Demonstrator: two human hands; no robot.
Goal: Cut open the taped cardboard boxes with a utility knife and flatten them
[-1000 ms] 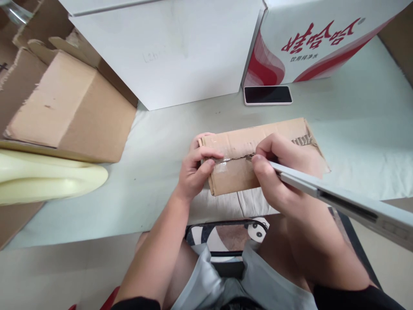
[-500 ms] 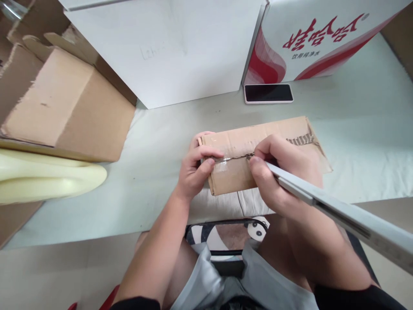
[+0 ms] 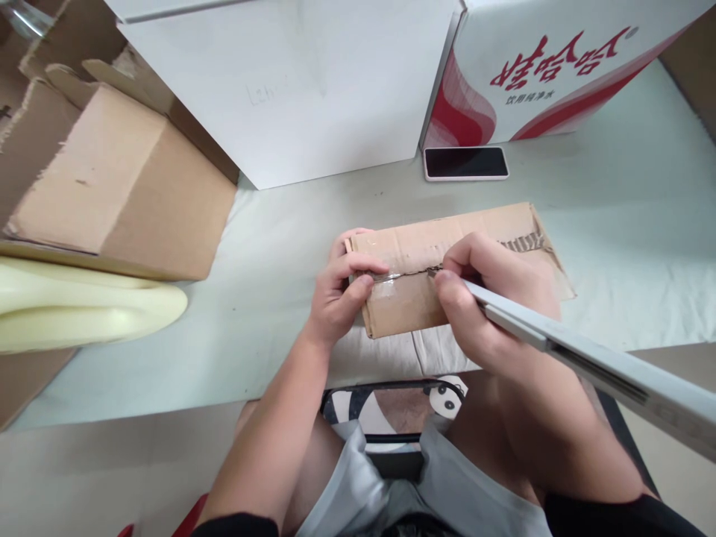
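Observation:
A small brown cardboard box (image 3: 406, 302) lies slantwise on the cloth-covered table, with a split, partly taped seam along its upper face. My left hand (image 3: 341, 291) is closed on its left end, thumb and index finger over the tape. In my right hand (image 3: 492, 298) is a long whitish utility knife (image 3: 520, 324), gripped near its front like a pen. The knife's tip meets the torn seam near the middle of the box. To the right of my fingers the seam shows exposed corrugated ridges. My right hand covers part of the box's right half.
Behind the box lies a phone (image 3: 465, 162), in front of a white carton (image 3: 302, 97) and a red-and-white printed carton (image 3: 537, 82). An open brown carton (image 3: 168, 201) and a pale yellow object (image 3: 95, 306) stand at left. The table's front edge (image 3: 184, 406) runs before my lap.
The knife's rear end has shifted up slightly. Both hands and the box stay almost where they were, and the tip remains on the seam.

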